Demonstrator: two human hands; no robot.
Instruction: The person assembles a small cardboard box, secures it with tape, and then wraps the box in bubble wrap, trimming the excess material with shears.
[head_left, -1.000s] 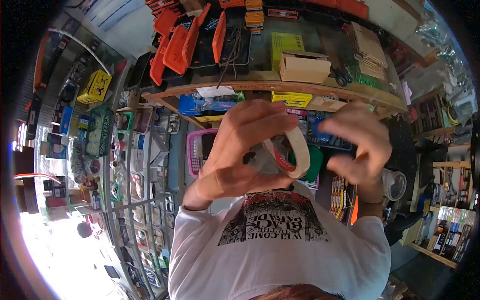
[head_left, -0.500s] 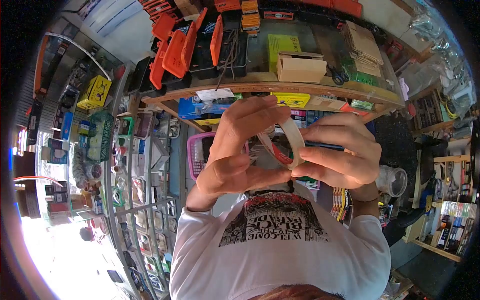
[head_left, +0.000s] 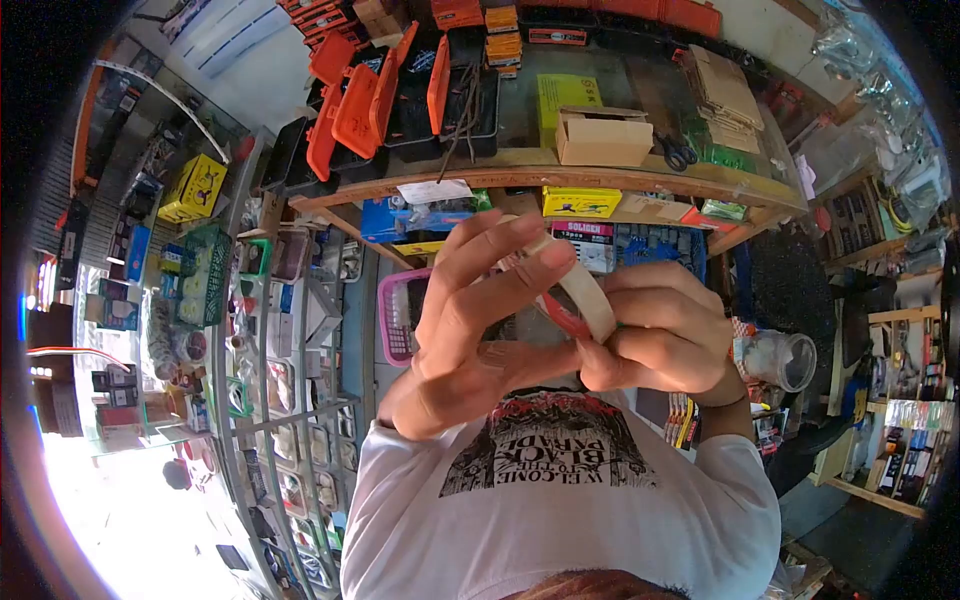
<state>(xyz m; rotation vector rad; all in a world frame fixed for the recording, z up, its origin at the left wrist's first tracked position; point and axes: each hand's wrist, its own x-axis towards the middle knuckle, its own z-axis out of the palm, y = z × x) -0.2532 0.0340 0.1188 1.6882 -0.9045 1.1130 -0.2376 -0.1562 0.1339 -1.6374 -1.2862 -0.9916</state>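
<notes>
A narrow roll of pale masking tape (head_left: pixel 592 300) with a red inner core is held up in front of my chest, tilted on edge. My left hand (head_left: pixel 465 325) is curled around its left side, fingers over the top and thumb stretched along below. My right hand (head_left: pixel 665 325) pinches the outer face at the lower right, thumb and forefinger together at the tape's edge. Whether a tape end is lifted there is hidden by the fingertips.
Ahead stands a wooden-edged glass counter (head_left: pixel 600 182) with orange-lidded cases (head_left: pixel 355 110), a small cardboard box (head_left: pixel 603 137) and scissors (head_left: pixel 675 152). A pink basket (head_left: pixel 397 320) sits below. Glass shelves of goods (head_left: pixel 215 400) line the left; a clear jar (head_left: pixel 780 360) is at right.
The right hand's fingers have curled in, with the thumb now pressed at the tape's lower edge. My left hand has shifted its fingers over the roll, and the roll has tilted slightly.
</notes>
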